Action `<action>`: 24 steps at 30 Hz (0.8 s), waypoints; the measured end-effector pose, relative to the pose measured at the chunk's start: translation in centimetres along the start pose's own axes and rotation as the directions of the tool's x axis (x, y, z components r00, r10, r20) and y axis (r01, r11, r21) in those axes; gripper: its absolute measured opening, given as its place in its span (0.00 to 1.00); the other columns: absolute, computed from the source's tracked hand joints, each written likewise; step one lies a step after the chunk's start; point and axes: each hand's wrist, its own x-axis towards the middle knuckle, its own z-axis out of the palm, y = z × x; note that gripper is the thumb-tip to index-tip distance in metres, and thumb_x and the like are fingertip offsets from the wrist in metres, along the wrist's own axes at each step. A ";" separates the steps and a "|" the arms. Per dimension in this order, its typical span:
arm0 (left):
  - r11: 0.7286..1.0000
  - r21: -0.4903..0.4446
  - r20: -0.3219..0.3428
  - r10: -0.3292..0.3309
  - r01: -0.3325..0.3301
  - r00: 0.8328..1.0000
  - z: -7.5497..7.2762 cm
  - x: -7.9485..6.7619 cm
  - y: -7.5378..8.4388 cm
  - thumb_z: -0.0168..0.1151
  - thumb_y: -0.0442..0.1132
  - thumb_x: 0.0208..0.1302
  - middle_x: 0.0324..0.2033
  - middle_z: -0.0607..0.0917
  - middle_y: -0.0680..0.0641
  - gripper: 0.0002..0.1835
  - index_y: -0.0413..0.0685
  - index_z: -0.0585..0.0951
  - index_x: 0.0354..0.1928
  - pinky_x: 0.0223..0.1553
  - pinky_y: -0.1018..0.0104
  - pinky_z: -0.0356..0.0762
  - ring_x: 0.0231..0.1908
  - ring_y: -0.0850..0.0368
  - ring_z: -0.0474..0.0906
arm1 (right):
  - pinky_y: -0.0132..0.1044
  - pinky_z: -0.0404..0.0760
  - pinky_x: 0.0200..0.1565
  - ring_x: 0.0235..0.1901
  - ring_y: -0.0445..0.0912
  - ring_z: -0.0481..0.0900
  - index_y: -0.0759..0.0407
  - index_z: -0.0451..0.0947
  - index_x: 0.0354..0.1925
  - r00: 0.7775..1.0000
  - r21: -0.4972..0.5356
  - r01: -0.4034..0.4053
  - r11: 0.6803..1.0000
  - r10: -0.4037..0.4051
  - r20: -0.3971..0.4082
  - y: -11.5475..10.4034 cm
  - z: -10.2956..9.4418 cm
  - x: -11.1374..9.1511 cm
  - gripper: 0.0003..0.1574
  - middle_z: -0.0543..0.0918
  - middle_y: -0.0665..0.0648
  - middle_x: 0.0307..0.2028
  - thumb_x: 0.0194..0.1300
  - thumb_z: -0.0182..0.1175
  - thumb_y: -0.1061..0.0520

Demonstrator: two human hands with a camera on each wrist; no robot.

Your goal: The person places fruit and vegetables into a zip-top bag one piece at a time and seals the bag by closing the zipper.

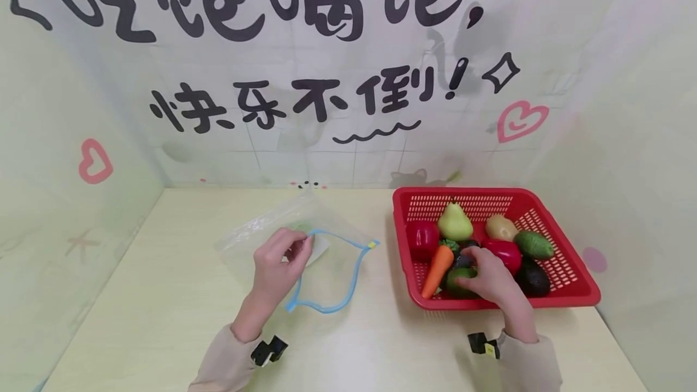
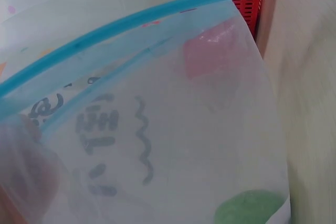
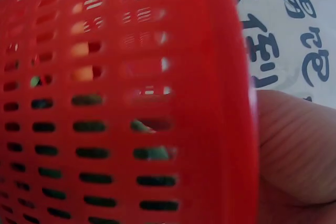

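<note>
My left hand (image 1: pixel 280 265) pinches the blue-edged rim of a clear zip bag (image 1: pixel 354 274), whose mouth gapes to the right. Through the bag's film shows something green (image 2: pixel 249 208) with a white part beside it. My right hand (image 1: pixel 492 277) reaches over the near wall of a red plastic basket (image 1: pixel 585 292), thumb and fingers apart over a green rounded vegetable (image 1: pixel 456 283) and a dark one behind it. An orange carrot (image 1: pixel 437 270) leans just left of that hand. In the right wrist view the basket wall hides the fingertips.
The basket also holds a green pear (image 1: pixel 455 222), a potato (image 1: pixel 501 228), a cucumber-like green vegetable (image 1: pixel 535 245), a dark avocado-like one (image 1: pixel 533 278) and two glossy red pieces. Behind the pale table (image 1: pixel 163 295) hangs a white printed sheet, with pale side walls left and right.
</note>
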 end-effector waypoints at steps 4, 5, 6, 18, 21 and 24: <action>1.000 -0.005 -0.005 0.000 0.000 1.000 -0.1 0.0 0.0 0.56 0.31 0.55 0.18 0.75 0.48 0.06 0.38 0.79 0.24 0.17 0.79 0.69 0.17 0.61 0.69 | 0.52 0.78 0.42 0.37 0.53 0.75 0.69 0.74 0.46 0.994 -0.025 -0.016 1.000 0.019 0.108 0.6 0.0 0.3 0.29 0.79 0.61 0.38 0.45 0.72 0.61; 1.000 -0.005 -0.004 -0.002 0.002 1.000 -0.2 0.0 0.0 0.56 0.31 0.55 0.18 0.75 0.48 0.06 0.38 0.79 0.24 0.17 0.79 0.69 0.17 0.61 0.69 | 0.51 0.78 0.42 0.36 0.52 0.75 0.68 0.75 0.45 0.992 -0.028 -0.018 0.999 0.021 0.125 0.6 0.0 0.4 0.28 0.79 0.60 0.37 0.45 0.72 0.61; 1.000 -0.007 -0.004 -0.001 0.001 1.000 -0.2 -0.1 0.0 0.57 0.30 0.54 0.18 0.76 0.48 0.05 0.38 0.80 0.24 0.17 0.79 0.69 0.17 0.61 0.70 | 0.50 0.78 0.41 0.36 0.51 0.75 0.67 0.75 0.45 0.990 -0.032 -0.018 0.999 0.022 0.141 0.7 0.0 0.4 0.27 0.79 0.59 0.37 0.45 0.72 0.62; 1.000 -0.005 -0.007 -0.001 0.001 1.000 -0.2 -0.3 -0.1 0.57 0.30 0.54 0.18 0.76 0.48 0.05 0.38 0.79 0.24 0.17 0.78 0.69 0.17 0.61 0.70 | 0.51 0.78 0.41 0.37 0.52 0.73 0.67 0.75 0.43 0.997 -0.007 -0.006 1.000 0.006 0.082 0.6 -0.3 -0.1 0.27 0.78 0.60 0.38 0.43 0.73 0.63; 1.000 -0.010 0.000 -0.001 0.001 1.000 -0.2 -0.3 -0.1 0.58 0.28 0.52 0.18 0.76 0.48 0.03 0.38 0.80 0.24 0.17 0.78 0.70 0.17 0.61 0.70 | 0.53 0.78 0.42 0.38 0.54 0.73 0.68 0.74 0.45 1.000 0.004 0.017 1.000 -0.017 -0.004 0.0 -1.1 -0.7 0.29 0.78 0.63 0.41 0.44 0.72 0.63; 1.000 -0.014 0.008 -0.003 0.003 1.000 -0.2 -0.3 -0.1 0.59 0.26 0.50 0.18 0.76 0.48 0.03 0.39 0.80 0.25 0.17 0.77 0.70 0.17 0.60 0.70 | 0.53 0.78 0.41 0.40 0.55 0.73 0.69 0.72 0.47 0.994 0.016 0.050 0.999 -0.049 -0.098 -1.1 -1.9 -1.2 0.30 0.77 0.65 0.43 0.45 0.71 0.63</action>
